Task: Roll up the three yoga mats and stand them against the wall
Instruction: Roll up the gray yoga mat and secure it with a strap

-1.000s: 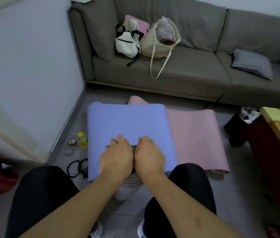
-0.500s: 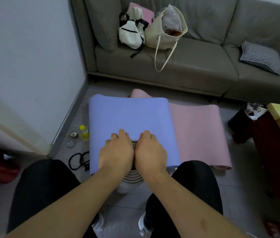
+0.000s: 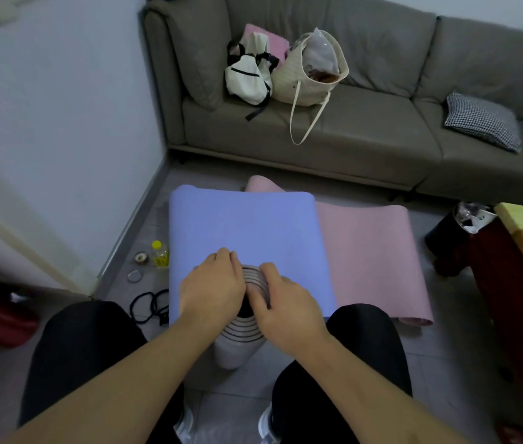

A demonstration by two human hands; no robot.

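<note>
I am seeing my left hand [image 3: 212, 285] and right hand [image 3: 285, 304] gripping a rolled grey mat [image 3: 240, 336] between my knees; the blue mat [image 3: 247, 232] and pink mat [image 3: 369, 251] are lying flat, none standing at the wall [image 3: 55, 129] yet

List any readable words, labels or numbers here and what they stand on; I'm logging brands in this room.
None can be read.
Small yellow bottle on the floor: it has a label, too small and blurred to read.
Grey mat held under both hands: only dark curved lines, no lettering.
</note>
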